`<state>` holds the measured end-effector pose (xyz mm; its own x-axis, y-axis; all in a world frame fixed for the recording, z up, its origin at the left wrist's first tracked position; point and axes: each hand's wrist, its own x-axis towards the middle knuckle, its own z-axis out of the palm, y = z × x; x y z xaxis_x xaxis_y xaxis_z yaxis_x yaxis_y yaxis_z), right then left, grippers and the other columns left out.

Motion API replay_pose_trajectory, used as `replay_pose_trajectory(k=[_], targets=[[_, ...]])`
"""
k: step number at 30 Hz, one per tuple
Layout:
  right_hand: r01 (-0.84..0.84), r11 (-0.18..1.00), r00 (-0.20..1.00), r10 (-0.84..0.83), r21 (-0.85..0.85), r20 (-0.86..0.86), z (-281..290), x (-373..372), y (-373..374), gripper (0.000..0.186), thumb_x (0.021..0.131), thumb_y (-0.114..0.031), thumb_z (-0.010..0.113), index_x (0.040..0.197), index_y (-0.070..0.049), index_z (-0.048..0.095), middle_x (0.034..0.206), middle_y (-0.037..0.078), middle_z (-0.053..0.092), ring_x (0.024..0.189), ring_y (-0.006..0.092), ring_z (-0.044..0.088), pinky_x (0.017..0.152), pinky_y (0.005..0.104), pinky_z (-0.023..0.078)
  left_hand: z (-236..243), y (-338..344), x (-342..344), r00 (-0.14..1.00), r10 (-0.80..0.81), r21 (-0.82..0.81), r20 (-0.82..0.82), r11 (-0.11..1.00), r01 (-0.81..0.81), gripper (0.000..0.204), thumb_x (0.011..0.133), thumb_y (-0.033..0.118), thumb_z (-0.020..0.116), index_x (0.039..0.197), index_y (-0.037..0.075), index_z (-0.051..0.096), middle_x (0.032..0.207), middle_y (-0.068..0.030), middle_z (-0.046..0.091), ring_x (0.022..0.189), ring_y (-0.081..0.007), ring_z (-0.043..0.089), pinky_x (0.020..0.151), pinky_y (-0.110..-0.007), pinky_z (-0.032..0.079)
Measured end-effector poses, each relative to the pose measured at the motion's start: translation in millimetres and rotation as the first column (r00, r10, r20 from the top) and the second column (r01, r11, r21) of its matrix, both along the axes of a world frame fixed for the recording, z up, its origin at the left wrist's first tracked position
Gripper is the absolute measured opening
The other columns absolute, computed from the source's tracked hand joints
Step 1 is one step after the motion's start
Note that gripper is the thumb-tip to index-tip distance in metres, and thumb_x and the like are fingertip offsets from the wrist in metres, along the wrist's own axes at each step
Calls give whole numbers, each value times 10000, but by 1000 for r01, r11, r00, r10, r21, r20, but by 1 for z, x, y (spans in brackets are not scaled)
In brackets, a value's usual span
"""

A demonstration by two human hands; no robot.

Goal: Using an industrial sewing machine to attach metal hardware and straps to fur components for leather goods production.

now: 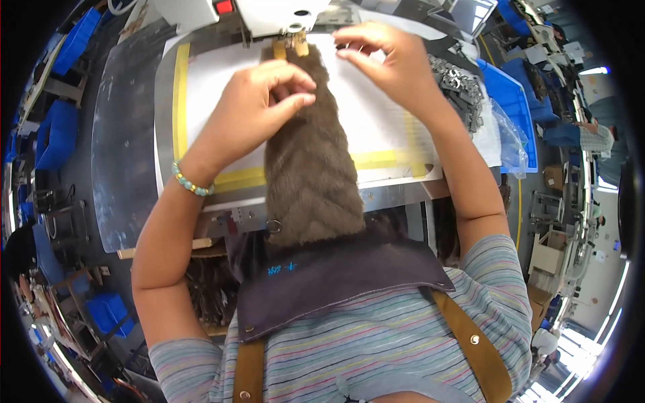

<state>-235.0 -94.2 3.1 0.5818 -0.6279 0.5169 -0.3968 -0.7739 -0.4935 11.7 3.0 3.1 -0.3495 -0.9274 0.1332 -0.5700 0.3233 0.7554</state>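
A long strip of brown fur (312,161) runs from under the head of a white machine (279,17) down toward the dark apron (342,279) at my waist. Over the strip's left edge, near its far end, my left hand (262,104) is bent, thumb and fingertips a little apart with nothing visible between them. To the right of the machine head, my right hand (386,60) has its thumb and forefinger closed in a pinch. Something small and dark shows at those fingertips, too small to name. Tan pieces (295,48) on the machine meet the fur's far end.
Yellow tape (180,101) borders the white work surface (222,80). A grey metal table (127,134) extends to the left. Right of the work surface are a heap of grey pieces (463,91), a blue bin (507,101) and clear plastic (514,144). Another person (594,138) is at far right.
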Motion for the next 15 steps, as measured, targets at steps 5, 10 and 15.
replay_pose_trajectory(k=[5, 10, 15], targets=[[93, 991, 995, -89, 93, -48, 18, 2, 13, 239, 904, -60, 783, 1131, 13, 791, 875, 103, 765, 761, 140, 674, 698, 287, 539, 39, 34, 11, 953, 264, -502, -147, 810, -301, 156, 960, 116, 771, 1087, 28, 788, 979, -38, 784, 799, -110, 682, 707, -264, 531], [76, 985, 997, -80, 152, 19, 16, 17, 31, 212, 883, -23, 788, 1086, 38, 790, 1118, 135, 797, 856, 154, 726, 767, 304, 588, -29, 140, 36, 687, 594, -767, -420, 172, -618, 221, 1076, 27, 498, 911, -78, 600, 878, -124, 599, 734, -196, 563, 619, -266, 492], [-117, 989, 992, 120, 86, -37, -13, 12, 13, 146, 952, -11, 750, 1087, 34, 781, 1291, 90, 745, 927, 117, 731, 777, 238, 588, -166, 250, 37, 824, 558, -261, 94, 813, -521, 111, 827, 36, 735, 938, 39, 730, 910, -178, 696, 812, -438, 648, 798, -486, 559]])
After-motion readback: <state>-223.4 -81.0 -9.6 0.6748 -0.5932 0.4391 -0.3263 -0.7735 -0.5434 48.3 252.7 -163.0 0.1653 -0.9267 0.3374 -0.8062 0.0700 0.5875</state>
